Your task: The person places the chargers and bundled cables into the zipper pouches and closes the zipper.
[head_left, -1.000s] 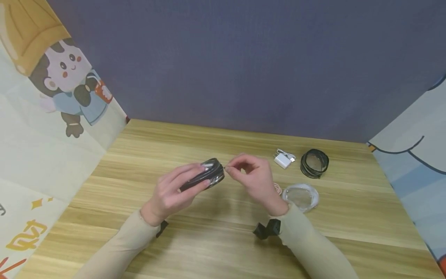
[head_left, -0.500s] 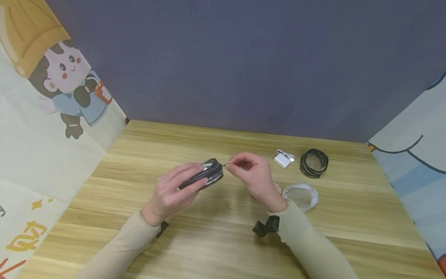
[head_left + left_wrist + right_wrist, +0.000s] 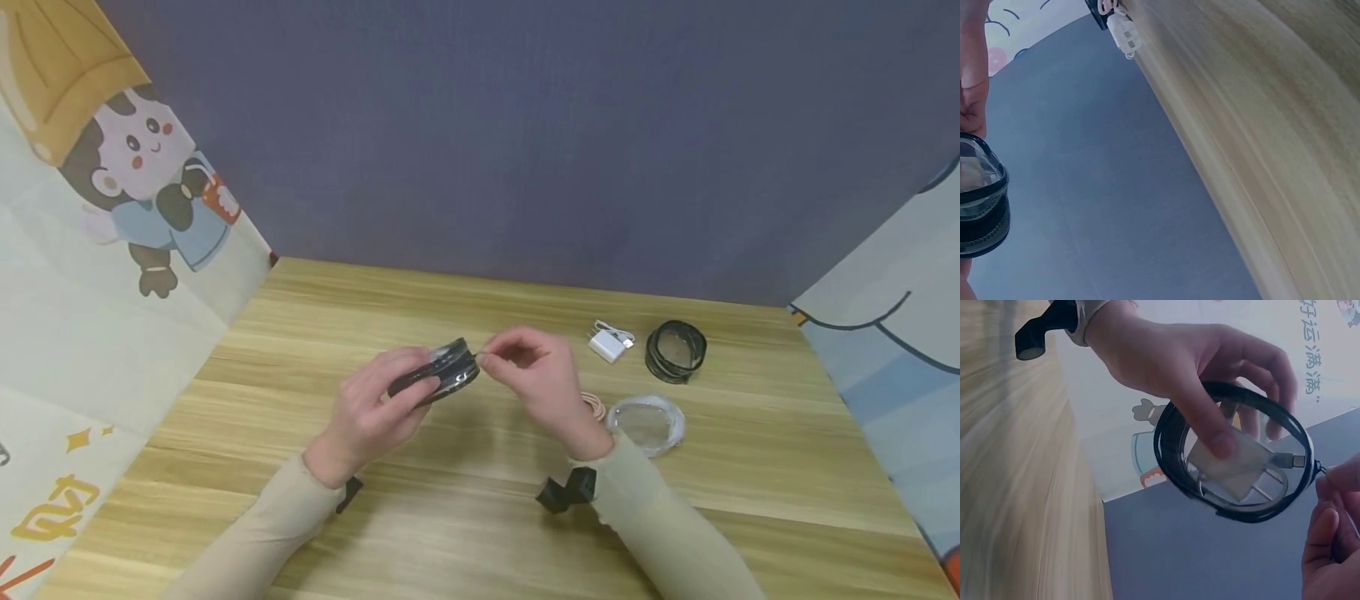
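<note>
My left hand (image 3: 378, 400) grips a small round pouch (image 3: 450, 373) above the table, thumb on one face and fingers on the other. The pouch has clear faces and black zipped edging. Through its face in the right wrist view, a white charger block (image 3: 1229, 467) and a cable with a grey plug (image 3: 1288, 460) show inside. My right hand (image 3: 536, 375) pinches the small zipper pull (image 3: 1319, 467) at the pouch's edge. Whether the zip is fully closed I cannot tell. Only part of the pouch (image 3: 985, 219) enters the left wrist view.
On the wooden table (image 3: 300, 317), to the right, lie a white charger with its cable (image 3: 609, 343), a black-edged round pouch (image 3: 677, 352) and a white-edged one (image 3: 647, 425). A pinkish coiled cable (image 3: 594, 406) is partly behind my right wrist. A dark panel (image 3: 525, 150) stands at the back.
My right hand has shifted slightly left with the zipper pull. The held pouch has tilted a little, and the white patch seen in it earlier is hidden in the head view.
</note>
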### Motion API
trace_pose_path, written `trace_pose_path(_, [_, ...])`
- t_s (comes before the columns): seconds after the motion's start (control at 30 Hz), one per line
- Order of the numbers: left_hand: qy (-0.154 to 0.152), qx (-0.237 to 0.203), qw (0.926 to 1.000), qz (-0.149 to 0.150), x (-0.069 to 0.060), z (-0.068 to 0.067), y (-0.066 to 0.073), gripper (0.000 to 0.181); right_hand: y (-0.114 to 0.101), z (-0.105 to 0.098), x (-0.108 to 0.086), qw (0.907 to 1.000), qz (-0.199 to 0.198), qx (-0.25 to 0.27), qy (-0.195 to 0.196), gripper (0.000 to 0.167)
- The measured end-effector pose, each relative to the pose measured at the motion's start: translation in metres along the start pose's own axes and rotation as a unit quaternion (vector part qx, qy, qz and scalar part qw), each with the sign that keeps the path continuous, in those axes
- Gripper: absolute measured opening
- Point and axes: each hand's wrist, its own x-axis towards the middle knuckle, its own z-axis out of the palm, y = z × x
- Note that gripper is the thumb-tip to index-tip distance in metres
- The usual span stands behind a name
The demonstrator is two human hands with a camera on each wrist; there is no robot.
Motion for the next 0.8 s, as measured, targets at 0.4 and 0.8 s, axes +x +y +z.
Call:
trace_pose_path(0.4, [-0.029,0.008,0.9996,0.002,0.004,0.0,0.001,0.027,-0.001,0.009,0.0,0.9991,-0.01,0.037,-0.017,0.008])
trace_pose_path(0.8, [-0.048,-0.003,0.9988,-0.013,0.003,0.002,0.004,0.025,0.0,0.013,0.0,0.9971,-0.033,0.058,-0.036,0.026])
